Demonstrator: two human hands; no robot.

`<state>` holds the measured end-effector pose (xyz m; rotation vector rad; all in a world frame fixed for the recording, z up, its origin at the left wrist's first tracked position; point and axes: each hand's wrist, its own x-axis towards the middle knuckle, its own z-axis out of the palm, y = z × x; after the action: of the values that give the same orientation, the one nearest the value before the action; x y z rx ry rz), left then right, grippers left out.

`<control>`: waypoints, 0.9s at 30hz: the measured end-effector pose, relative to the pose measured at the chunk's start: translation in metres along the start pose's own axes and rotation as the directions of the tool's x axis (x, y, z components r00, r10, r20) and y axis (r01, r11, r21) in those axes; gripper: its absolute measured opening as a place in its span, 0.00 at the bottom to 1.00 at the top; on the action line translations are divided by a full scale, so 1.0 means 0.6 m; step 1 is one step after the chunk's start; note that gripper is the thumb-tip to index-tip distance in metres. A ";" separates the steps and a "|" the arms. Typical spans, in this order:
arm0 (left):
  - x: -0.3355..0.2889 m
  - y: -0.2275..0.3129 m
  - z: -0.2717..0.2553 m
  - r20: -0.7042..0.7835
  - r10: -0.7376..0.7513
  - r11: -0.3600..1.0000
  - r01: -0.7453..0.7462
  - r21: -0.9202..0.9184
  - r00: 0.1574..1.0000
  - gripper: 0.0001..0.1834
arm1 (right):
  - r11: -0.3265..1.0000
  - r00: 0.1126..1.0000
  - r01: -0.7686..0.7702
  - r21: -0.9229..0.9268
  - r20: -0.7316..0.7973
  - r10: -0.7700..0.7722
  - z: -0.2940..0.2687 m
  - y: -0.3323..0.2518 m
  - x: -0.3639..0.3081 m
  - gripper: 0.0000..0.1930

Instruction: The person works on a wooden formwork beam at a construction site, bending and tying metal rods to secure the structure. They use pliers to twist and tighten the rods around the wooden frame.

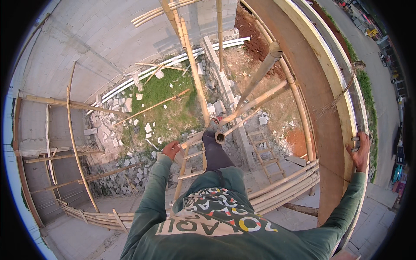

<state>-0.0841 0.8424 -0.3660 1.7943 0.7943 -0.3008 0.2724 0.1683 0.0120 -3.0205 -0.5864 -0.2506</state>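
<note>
My left hand (171,149) is out in front of me on the left, its fingers loosely bent and apart. Its fingertips come close to the end of a short bamboo piece (193,140); whether they touch I cannot tell. Far to the right, my right hand (360,152) is closed at the outer edge of a long wooden formwork board (346,102). A small dark metal piece (355,143) shows at its fingers; its kind is unclear. Below me, my foot (215,120) rests on the bamboo scaffold by the open end of a pole (220,138).
Bamboo poles (195,73) cross around me high above the ground. Rubble (117,104) and grass (160,99) lie below. A bamboo ladder (266,154) stands right of my leg. Bundled bamboo (286,186) runs behind it. A block wall (104,39) rises left; a road (381,86) passes right.
</note>
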 end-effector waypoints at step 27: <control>0.499 1.029 0.081 0.409 0.830 0.395 -0.917 0.049 0.379 0.21 | 0.936 0.939 -0.342 -0.085 -0.001 0.344 0.003 -0.058 0.022 0.31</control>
<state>0.5458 0.7987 -0.0929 2.0907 -0.5754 0.0480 0.2718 0.2056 0.0135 -3.1352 -0.0411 -0.2400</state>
